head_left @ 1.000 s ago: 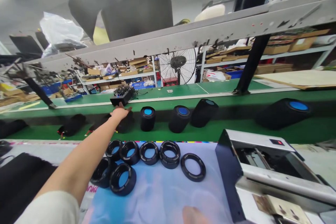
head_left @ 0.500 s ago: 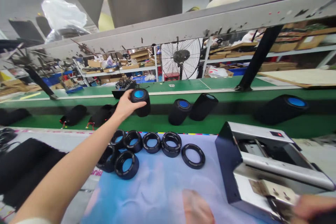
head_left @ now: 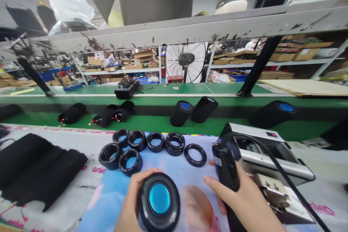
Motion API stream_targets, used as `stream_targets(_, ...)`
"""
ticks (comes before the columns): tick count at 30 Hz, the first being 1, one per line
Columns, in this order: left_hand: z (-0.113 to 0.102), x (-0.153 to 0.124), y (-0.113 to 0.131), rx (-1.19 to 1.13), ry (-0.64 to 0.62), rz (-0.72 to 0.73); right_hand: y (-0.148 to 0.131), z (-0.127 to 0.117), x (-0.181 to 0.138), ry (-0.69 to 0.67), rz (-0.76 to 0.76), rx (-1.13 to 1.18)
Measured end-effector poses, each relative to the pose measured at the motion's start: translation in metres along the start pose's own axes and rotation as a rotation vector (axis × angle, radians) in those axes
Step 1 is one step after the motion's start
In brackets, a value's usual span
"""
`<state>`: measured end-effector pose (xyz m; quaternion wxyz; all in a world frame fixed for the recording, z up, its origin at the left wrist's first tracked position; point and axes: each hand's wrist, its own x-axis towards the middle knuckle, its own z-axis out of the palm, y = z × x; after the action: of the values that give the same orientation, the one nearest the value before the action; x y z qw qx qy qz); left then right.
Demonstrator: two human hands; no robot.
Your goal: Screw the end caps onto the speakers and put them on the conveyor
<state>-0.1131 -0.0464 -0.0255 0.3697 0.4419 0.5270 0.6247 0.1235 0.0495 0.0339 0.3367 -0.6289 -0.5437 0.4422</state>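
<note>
Far left of the blue mat (head_left: 174,174), black fabric sleeves (head_left: 35,168) lie flat on the bench in front of you. Beyond them, on the green conveyor belt (head_left: 152,123) behind the mat, a few limp black covers with red wires (head_left: 107,115) lie on their sides. At the mat's far edge sits a cluster of black rings (head_left: 152,146), most touching one another, one lying alone at the right end.

Your left hand (head_left: 133,203) is at the mat's near edge, fingers curled around the side of a black cylindrical speaker (head_left: 159,201), its blue round end face turned up toward you. The hand is clamped on the speaker's body and holds it just above the mat.

Right of the speaker, your right hand (head_left: 243,197) is closed around a black handheld tool (head_left: 227,168), held upright, with a black cable arching away from it to the right. Just behind that hand, at the mat's right edge, stands a grey metal machine (head_left: 269,154). On the belt behind the mat's right half, more black speakers (head_left: 181,113) with blue ends lie tilted.
</note>
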Motion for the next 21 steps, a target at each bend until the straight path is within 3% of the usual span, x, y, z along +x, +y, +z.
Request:
stream_targets(4, 0.015, -0.017, -0.028, -0.004, -0.077, -0.065, 0.003, 0.010, 0.023, -0.074, -0.025, -0.006)
stream_targets(8, 0.006, -0.018, -0.018, 0.151, -0.202, -0.140, 0.010, 0.028, 0.048, -0.091, -0.008, -0.024)
stream_targets(11, -0.002, -0.018, -0.011, 0.227, -0.205, -0.126, 0.014, 0.037, 0.059, -0.125, 0.005, -0.048)
stream_targets(16, -0.010, -0.015, -0.011, 0.292, -0.173, 0.058, 0.018, 0.042, 0.068, -0.140, 0.061, -0.148)
stream_targets(21, -0.014, -0.004, -0.015, 0.341, -0.168, 0.421, 0.020, 0.048, 0.078, -0.106, 0.105, -0.284)
